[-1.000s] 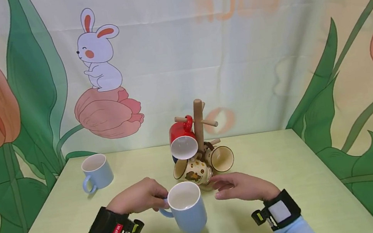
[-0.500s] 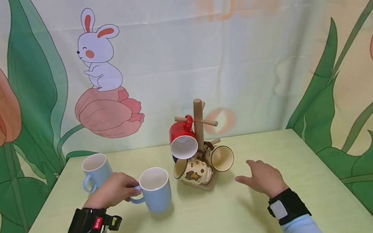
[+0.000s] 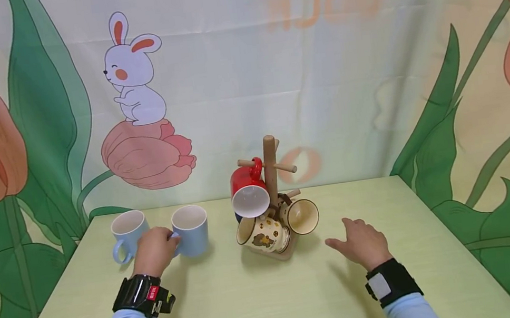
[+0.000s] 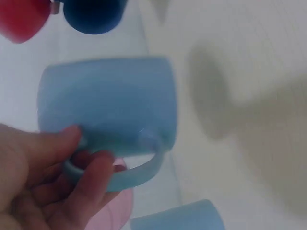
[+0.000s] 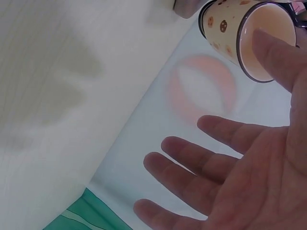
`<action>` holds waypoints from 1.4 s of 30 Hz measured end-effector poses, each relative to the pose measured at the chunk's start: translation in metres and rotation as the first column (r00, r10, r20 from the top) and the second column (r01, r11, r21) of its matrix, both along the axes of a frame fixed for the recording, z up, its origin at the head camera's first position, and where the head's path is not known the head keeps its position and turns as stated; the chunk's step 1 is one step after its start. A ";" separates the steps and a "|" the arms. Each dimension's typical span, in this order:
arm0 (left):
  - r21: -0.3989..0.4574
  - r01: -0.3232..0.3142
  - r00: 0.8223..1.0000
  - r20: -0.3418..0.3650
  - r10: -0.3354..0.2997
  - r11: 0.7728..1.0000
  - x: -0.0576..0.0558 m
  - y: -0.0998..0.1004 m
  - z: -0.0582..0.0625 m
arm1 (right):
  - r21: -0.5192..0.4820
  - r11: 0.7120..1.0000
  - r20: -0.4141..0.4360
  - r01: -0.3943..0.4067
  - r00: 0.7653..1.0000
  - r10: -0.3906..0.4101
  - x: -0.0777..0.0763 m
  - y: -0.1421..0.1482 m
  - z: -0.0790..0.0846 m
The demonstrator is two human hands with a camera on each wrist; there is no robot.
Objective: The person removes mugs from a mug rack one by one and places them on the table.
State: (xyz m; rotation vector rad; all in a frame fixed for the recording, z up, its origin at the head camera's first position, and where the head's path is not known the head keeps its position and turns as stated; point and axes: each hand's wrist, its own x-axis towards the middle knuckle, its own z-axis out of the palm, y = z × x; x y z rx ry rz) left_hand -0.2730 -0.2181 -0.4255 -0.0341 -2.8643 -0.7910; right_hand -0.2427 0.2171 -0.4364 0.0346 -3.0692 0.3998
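My left hand [image 3: 154, 252] pinches the handle of a light blue mug [image 3: 195, 239] between thumb and fingers. That mug is upright at the table's back left; in the left wrist view its shadow falls apart from it. A second light blue mug [image 3: 134, 236] stands on the table just left of my left hand, its handle toward the left front. My right hand [image 3: 363, 244] hovers over the table's right side with spread fingers [image 5: 180, 179], holding nothing. Closest to it is a cream patterned mug [image 3: 303, 216] hanging on the wooden mug tree [image 3: 271, 170].
Also on the mug tree hang a red mug [image 3: 247, 185], another cream patterned mug [image 3: 264, 236], and a dark blue mug [image 4: 94, 17] mostly hidden in the head view. A printed curtain [image 3: 322, 82] stands behind the table [image 3: 273, 305].
My left hand has carried the light blue mug from the front middle toward the back left, beside the other blue mug. My right hand has drawn away from the mug tree to the right.
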 end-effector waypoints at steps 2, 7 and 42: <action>0.013 -0.055 0.998 -0.022 0.055 0.998 -0.004 0.001 -0.002 | -0.003 1.000 -0.002 0.007 1.000 -0.007 -0.001 0.002 -0.003; 0.030 -0.137 0.984 -0.113 0.139 0.990 -0.013 -0.001 -0.009 | -0.012 1.000 0.006 0.017 1.000 -0.017 -0.004 0.006 -0.012; 0.184 -0.408 0.880 -0.182 0.438 0.895 -0.022 -0.019 -0.052 | -0.060 0.998 0.048 0.005 0.999 -0.002 -0.004 -0.004 -0.019</action>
